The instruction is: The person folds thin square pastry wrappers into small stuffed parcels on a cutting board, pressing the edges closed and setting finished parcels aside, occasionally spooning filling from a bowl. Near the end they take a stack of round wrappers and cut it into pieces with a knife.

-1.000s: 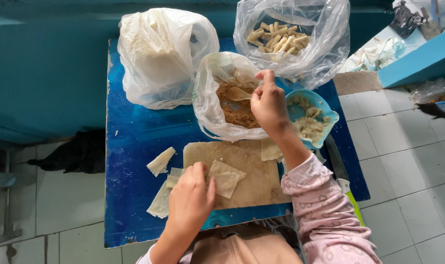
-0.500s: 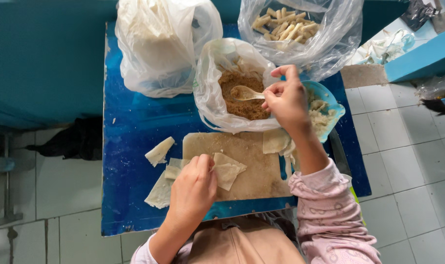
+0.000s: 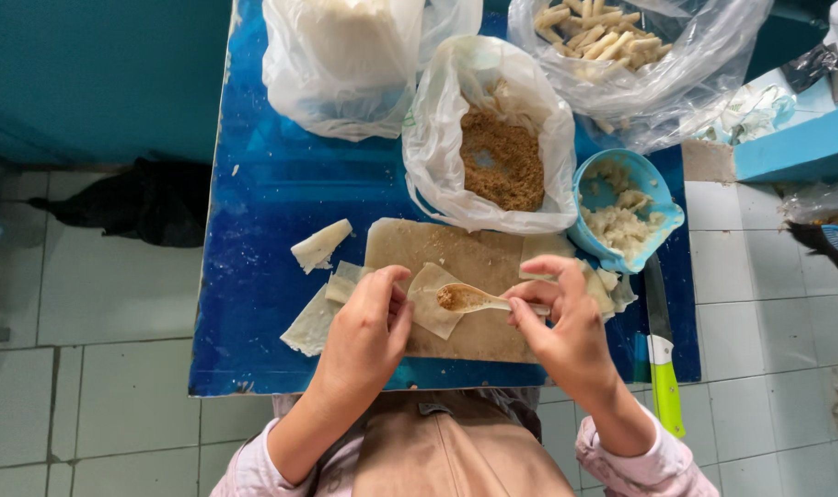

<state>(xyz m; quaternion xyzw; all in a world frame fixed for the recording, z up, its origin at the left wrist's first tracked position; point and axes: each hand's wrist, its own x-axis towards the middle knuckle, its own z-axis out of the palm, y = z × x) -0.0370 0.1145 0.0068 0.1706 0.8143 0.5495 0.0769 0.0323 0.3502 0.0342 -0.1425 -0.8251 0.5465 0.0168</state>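
Note:
My right hand point(image 3: 566, 331) grips a pale plastic spoon point(image 3: 474, 298) loaded with brown crumbly filling, its bowl over a square wrapper point(image 3: 431, 306) on the wooden board point(image 3: 465, 253). My left hand point(image 3: 368, 331) rests its fingertips on the wrapper's left edge. Behind the board, an open plastic bag point(image 3: 497, 152) holds the brown filling. A blue bowl point(image 3: 656, 198) with pale chunks sits right of the board.
The blue table point(image 3: 262, 230) also carries a white bag point(image 3: 345, 55) at the back left, a clear bag of rolled pieces point(image 3: 612, 37) at the back right, spare wrappers point(image 3: 319, 244) on the left, and a green-handled knife point(image 3: 663, 368) at the right edge.
My right hand has brought the filled spoon from the bag of filling down to the wrapper on the board. My left hand has stayed on the wrapper.

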